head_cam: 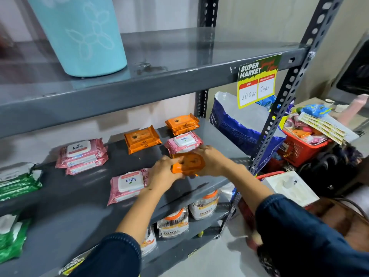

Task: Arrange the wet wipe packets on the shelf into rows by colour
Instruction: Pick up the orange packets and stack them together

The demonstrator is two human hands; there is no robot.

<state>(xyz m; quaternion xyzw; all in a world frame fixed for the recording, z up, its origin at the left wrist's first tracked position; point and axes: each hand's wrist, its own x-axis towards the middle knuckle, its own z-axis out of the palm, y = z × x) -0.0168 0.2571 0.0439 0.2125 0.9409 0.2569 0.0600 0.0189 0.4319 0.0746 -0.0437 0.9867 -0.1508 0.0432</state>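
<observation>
Looking down through the head camera, I see both hands meeting on one orange wet wipe packet (187, 163) over the middle of the grey metal shelf (199, 184). My left hand (162, 172) closes its fingers (175, 166) on the packet's left end, and my right hand (212, 159) wraps the right end, so the packet is gripped between the two, near the shelf's front right part. I cannot tell whether it rests on the shelf or is lifted just off it.

Just behind it lies a pink Kara packet (182, 141), and behind that a stack of orange packets (182, 123) at the back right. A single orange packet (142, 139) lies to the left of those. Further left sits a stack of pink Kara packets (82, 155), and another pink packet (128, 184) lies near the front, touching my left hand. Green packets (18, 183) lie at the far left edge, with more green ones (11, 236) nearer the front.

On the shelf above stands a light blue container (83, 35). A yellow supermarket price tag (257, 80) hangs from that shelf's front edge. Right of the rack is a red basket (299, 150) full of mixed goods.
</observation>
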